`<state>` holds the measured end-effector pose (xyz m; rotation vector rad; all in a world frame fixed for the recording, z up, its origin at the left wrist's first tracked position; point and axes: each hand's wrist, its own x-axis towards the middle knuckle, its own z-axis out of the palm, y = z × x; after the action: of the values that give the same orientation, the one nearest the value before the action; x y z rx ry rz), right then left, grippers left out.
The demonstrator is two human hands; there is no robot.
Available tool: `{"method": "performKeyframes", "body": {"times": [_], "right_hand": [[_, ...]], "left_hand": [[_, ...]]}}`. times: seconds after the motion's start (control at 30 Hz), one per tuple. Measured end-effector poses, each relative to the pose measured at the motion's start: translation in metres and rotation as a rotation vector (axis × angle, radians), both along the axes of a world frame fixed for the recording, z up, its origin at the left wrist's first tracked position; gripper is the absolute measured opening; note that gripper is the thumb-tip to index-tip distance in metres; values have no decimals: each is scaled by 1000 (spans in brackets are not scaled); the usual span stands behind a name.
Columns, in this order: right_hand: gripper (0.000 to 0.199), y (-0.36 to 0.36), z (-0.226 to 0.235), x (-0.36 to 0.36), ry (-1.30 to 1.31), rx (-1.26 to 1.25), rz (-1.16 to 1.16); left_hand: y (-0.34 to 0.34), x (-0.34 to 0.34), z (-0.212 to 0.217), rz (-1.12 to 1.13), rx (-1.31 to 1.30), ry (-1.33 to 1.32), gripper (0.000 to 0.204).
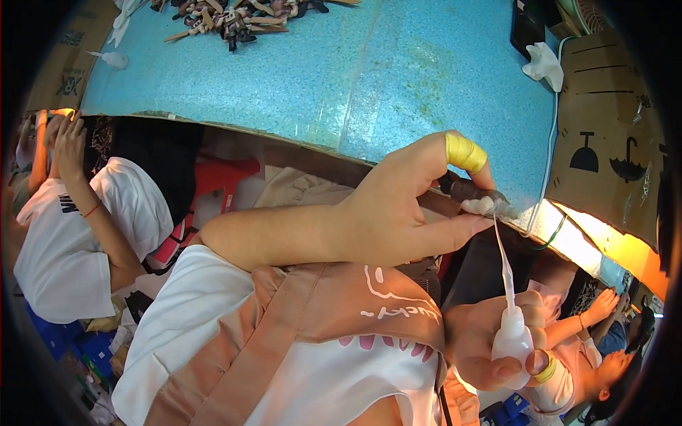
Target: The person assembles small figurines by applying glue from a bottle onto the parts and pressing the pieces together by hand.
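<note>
My left hand (398,206), with yellow tape round one finger, pinches a small dark brown and cream figurine (477,201) at the table's near edge. Its exact shape is partly covered by my fingers. Below it, my right hand (472,341) is wrapped round a white squeeze bottle (513,344) with a long thin nozzle. The bottle points upward, and its tip meets or nearly meets the cream part of the figurine. Yellow tape also circles a digit of this hand.
Several small brown figurines (234,21) lie heaped at the far side of the blue table (305,78). Another nozzle bottle (112,59) lies far left. A cardboard box (604,121), a white object (545,66) and a white cable (551,156) border the right. Other people sit on both sides.
</note>
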<state>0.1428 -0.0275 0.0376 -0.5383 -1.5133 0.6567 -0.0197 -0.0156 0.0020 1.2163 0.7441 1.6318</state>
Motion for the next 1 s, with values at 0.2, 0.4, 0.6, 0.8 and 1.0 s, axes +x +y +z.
{"method": "performKeyframes", "body": {"times": [0.2,0.4,0.6,0.8,1.0], "right_hand": [[17,-1,-8,10,6,29,-8],[17,0,-12,6,20,17,-6],[17,6,-12,6,37,40,48],[15,1,-14,19,-6,-61,123],[15,3,-16,21,-46,-57,117]], "left_hand": [[0,4,-1,0,27,37,36],[0,4,-1,0,-16,39,37],[0,3,-7,34,8,99,37],[-7,3,-7,76,5,168,38],[-11,7,-4,60,3,137,37]]}}
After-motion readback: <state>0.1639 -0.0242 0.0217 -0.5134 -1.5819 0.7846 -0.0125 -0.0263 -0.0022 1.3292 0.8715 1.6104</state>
